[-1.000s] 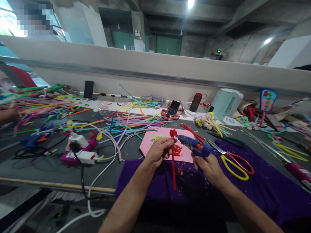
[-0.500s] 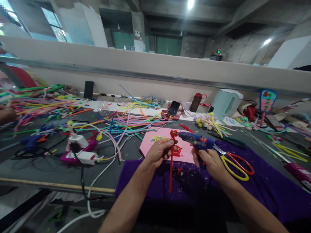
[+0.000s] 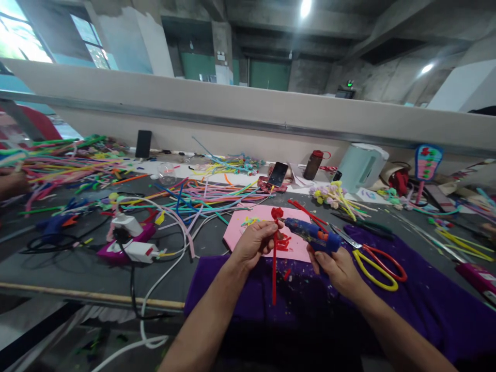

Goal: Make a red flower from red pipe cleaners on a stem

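Between thumb and fingers, my left hand (image 3: 253,240) pinches a red pipe cleaner (image 3: 274,279) that hangs straight down, with a curled red clump (image 3: 277,213) at its top. My right hand (image 3: 337,263) grips a blue hot glue gun (image 3: 312,231), its nozzle pointing left, close to the stem just under the clump. Beneath them lies a pink sheet (image 3: 236,227) with short red pieces (image 3: 284,243) and small yellow and blue bits on it. Right of my right hand, scissors (image 3: 374,261) with red and yellow handles rest on a purple cloth (image 3: 418,289).
Many coloured pipe cleaners (image 3: 217,192) spread across the table. Left are a power strip (image 3: 135,243) with cables and another blue glue gun (image 3: 54,225). A phone (image 3: 278,174), bottle (image 3: 313,164) and pale green kettle (image 3: 362,165) stand behind. Another person's hand (image 3: 13,185) is at far left.
The glue gun has tipped and its nozzle has moved down from the red clump to the stem beneath it. My left hand keeps its pinch, nearly in the same place.
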The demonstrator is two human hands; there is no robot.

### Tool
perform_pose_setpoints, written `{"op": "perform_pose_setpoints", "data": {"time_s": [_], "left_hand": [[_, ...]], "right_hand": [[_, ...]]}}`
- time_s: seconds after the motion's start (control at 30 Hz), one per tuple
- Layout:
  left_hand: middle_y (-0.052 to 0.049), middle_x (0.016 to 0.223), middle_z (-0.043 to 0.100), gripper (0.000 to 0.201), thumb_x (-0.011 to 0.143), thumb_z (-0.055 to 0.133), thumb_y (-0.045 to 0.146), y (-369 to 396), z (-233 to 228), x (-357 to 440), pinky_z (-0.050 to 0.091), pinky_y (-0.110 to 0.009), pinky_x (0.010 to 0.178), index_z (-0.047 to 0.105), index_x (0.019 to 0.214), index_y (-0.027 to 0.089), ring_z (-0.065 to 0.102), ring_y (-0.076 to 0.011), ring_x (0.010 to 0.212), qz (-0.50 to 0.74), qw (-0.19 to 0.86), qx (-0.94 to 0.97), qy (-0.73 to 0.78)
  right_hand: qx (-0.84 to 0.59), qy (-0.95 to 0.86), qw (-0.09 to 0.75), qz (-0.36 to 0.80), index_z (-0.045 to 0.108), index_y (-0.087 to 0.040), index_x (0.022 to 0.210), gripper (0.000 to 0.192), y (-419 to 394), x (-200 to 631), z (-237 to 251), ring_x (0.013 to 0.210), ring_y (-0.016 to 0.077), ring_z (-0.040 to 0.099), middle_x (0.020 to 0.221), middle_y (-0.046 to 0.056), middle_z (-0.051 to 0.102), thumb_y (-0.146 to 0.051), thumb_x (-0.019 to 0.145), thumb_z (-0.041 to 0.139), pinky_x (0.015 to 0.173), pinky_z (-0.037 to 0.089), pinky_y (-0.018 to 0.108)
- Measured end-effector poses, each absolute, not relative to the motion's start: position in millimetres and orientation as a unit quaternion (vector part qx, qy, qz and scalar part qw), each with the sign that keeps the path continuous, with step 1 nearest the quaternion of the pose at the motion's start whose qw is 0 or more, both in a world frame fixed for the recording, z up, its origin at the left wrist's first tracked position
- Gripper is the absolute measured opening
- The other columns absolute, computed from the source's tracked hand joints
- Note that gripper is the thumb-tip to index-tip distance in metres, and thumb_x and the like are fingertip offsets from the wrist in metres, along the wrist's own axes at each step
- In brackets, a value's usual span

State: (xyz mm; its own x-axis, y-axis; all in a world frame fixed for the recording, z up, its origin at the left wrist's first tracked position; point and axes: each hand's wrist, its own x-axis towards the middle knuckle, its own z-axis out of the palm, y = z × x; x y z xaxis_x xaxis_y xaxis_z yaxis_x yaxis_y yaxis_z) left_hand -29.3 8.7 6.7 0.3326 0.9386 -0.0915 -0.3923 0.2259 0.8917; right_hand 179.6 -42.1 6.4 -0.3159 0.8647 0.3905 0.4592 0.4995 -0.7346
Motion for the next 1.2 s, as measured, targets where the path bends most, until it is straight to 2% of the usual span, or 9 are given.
{"op": "perform_pose_setpoints", "data": {"time_s": [0.2, 0.5, 0.63, 0.73, 0.8, 0.87, 1.03, 1.2], "left_hand": [[-0.001, 0.061, 0.06, 0.023, 0.069, 0.063, 0.032, 9, 5, -30, 0.022, -0.013, 0.03, 0.061, 0.076, 0.01, 0.041, -0.0011, 0.035, 0.473, 0.7, 0.421, 0.331], [-0.001, 0.061, 0.06, 0.024, 0.068, 0.064, 0.033, 10, 4, -29, 0.021, -0.013, 0.03, 0.061, 0.076, 0.011, 0.041, -0.0011, 0.035, 0.474, 0.702, 0.416, 0.33], [0.0, 0.062, 0.061, 0.025, 0.069, 0.064, 0.032, 10, 4, -30, 0.021, -0.013, 0.03, 0.063, 0.083, 0.011, 0.042, -0.0008, 0.036, 0.478, 0.699, 0.415, 0.333], [-0.001, 0.063, 0.062, 0.026, 0.07, 0.063, 0.032, 10, 5, -30, 0.022, -0.013, 0.03, 0.063, 0.084, 0.011, 0.042, -0.0007, 0.036, 0.488, 0.687, 0.421, 0.336], [0.0, 0.064, 0.062, 0.024, 0.07, 0.063, 0.031, 10, 7, -30, 0.022, -0.013, 0.031, 0.064, 0.084, 0.012, 0.042, -0.0003, 0.037, 0.494, 0.683, 0.425, 0.33], [0.0, 0.064, 0.062, 0.024, 0.07, 0.063, 0.031, 10, 8, -31, 0.022, -0.012, 0.031, 0.064, 0.084, 0.012, 0.042, -0.0004, 0.037, 0.496, 0.682, 0.422, 0.333], [0.0, 0.062, 0.061, 0.025, 0.068, 0.064, 0.03, 10, 11, -31, 0.022, -0.013, 0.03, 0.063, 0.084, 0.012, 0.041, -0.0008, 0.037, 0.504, 0.675, 0.421, 0.338], [0.0, 0.061, 0.06, 0.026, 0.068, 0.064, 0.031, 11, 11, -30, 0.02, -0.013, 0.03, 0.063, 0.084, 0.011, 0.039, -0.0009, 0.037, 0.509, 0.662, 0.432, 0.341]], "right_hand": [[-0.426, -0.775, 0.388, 0.259, 0.049, -0.016, 0.055, 0.041, -42, 180, 5, 0.054, 0.0133, 0.048, 0.055, 0.001, 0.051, -0.039, 0.087, 0.036, 0.055, 0.034, 0.025], [-0.429, -0.788, 0.374, 0.236, 0.049, -0.017, 0.057, 0.039, -42, 180, 7, 0.055, 0.0138, 0.05, 0.056, 0.001, 0.052, -0.038, 0.087, 0.035, 0.057, 0.036, 0.026], [-0.442, -0.798, 0.368, 0.18, 0.05, -0.017, 0.064, 0.033, -47, 191, 12, 0.059, 0.015, 0.052, 0.062, 0.002, 0.054, -0.037, 0.086, 0.037, 0.057, 0.038, 0.026], [-0.483, -0.815, 0.307, 0.088, 0.053, -0.017, 0.083, 0.02, -50, 206, 17, 0.067, 0.0167, 0.054, 0.077, 0.004, 0.057, -0.035, 0.083, 0.044, 0.059, 0.039, 0.026], [-0.514, -0.821, 0.248, 0.028, 0.051, -0.017, 0.098, 0.025, -49, 218, 14, 0.072, 0.0183, 0.056, 0.088, 0.006, 0.058, -0.035, 0.08, 0.048, 0.06, 0.04, 0.027], [-0.541, -0.818, 0.193, -0.015, 0.05, -0.018, 0.104, 0.031, -48, 228, 5, 0.08, 0.0211, 0.057, 0.098, 0.008, 0.057, -0.037, 0.079, 0.05, 0.063, 0.042, 0.029], [-0.573, -0.812, 0.105, -0.018, 0.053, -0.018, 0.106, 0.038, -48, 239, -23, 0.079, 0.0217, 0.058, 0.099, 0.009, 0.055, -0.046, 0.08, 0.048, 0.061, 0.044, 0.03], [-0.529, -0.841, 0.115, -0.006, 0.058, -0.021, 0.107, 0.037, -44, 243, -12, 0.085, 0.0211, 0.058, 0.109, 0.01, 0.053, -0.045, 0.082, 0.046, 0.069, 0.044, 0.032]]}}
